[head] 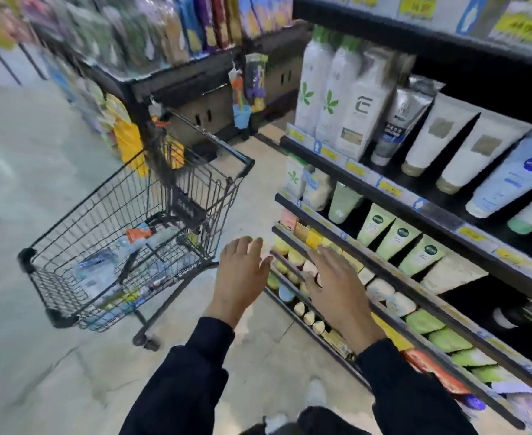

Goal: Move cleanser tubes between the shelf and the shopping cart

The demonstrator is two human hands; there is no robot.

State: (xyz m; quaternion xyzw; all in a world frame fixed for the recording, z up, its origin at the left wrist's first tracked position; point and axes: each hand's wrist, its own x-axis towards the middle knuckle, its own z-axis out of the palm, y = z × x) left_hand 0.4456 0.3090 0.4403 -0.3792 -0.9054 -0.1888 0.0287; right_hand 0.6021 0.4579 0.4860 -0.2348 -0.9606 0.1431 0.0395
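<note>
Head view, left to right: the shopping cart [126, 246] stands on the tiled floor [38, 356] to the left, its basket holding blurred packets that may include tubes; I cannot tell which. The left hand [242, 271] hangs just right of the cart's near corner, fingers spread and relaxed, holding nothing. The right hand [337, 287] is released too, palm down, fingers straight, in front of the lower shelf rails [384, 312]. Cleanser tubes [396, 240] stand on the shelf up and to the right of that hand, caps down at the shelf's front edge, long axes leaning back into the shelf; bigger white tubes [465, 152] sit a tier higher. The right hand is clearly nearer them, so a reach to the shelf would probably fall to it, up and rightward. The aisle between cart and shelf looks narrow but open enough for both arms.
</note>
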